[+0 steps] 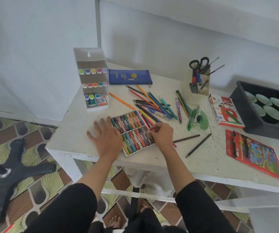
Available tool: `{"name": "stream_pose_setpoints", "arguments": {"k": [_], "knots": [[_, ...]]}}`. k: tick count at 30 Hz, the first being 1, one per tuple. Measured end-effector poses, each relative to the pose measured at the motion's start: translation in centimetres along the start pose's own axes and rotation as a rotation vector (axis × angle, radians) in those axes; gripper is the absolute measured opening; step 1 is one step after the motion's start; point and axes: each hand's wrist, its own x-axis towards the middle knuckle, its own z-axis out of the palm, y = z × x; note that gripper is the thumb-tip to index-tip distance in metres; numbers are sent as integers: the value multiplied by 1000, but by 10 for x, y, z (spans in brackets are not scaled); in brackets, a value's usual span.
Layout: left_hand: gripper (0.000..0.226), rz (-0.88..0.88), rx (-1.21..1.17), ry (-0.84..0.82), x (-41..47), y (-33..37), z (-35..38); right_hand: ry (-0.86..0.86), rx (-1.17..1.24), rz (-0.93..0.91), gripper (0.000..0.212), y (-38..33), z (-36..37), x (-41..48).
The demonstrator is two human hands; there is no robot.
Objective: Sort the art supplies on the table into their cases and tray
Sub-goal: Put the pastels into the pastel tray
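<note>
Your left hand [107, 137] is lying flat against the tray [132, 153]; your right hand [160, 134] is pinching an oil pastel [147, 133], probably brittle, so you are wanting its wrapped middle, gently.

One white tray [127, 154] with two rows of oil pastels [132, 130]; one marker rack [91, 78] of three shelves, bearing five, five and three caps from top to bottom; one blue pencil pouch [130, 76]; one desk holder [196, 93] with one pair of scissors [200, 64]; one oil pastel box [226, 111]; one red pencil pack [253, 153]; two dark pencils [186, 138] lying apart; one dark bin [241, 105] with at least five green discs [264, 99]; loose coloured pencils [154, 103], too overlapped to count.
</note>
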Motion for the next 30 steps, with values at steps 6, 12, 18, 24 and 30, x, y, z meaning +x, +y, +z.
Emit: {"name": "stream_pose_setpoints", "arguments": {"k": [6, 12, 18, 24, 30], "knots": [[52, 7, -14, 2, 0, 0, 0, -80, -23, 112, 32, -5, -4, 15], [53, 4, -28, 1, -2, 0, -1, -110, -90, 115, 28, -5, -1, 16], [55, -10, -34, -18, -3, 2, -6, -141, -146, 102, 26, -7, -1, 18], [56, -100, -167, -68, 4, 2, -16, -117, -159, 74, 24, -4, 2, 13], [39, -188, -424, 69, -6, 43, -25, -75, 0, -24, 12, 5, -7, 6]]}}
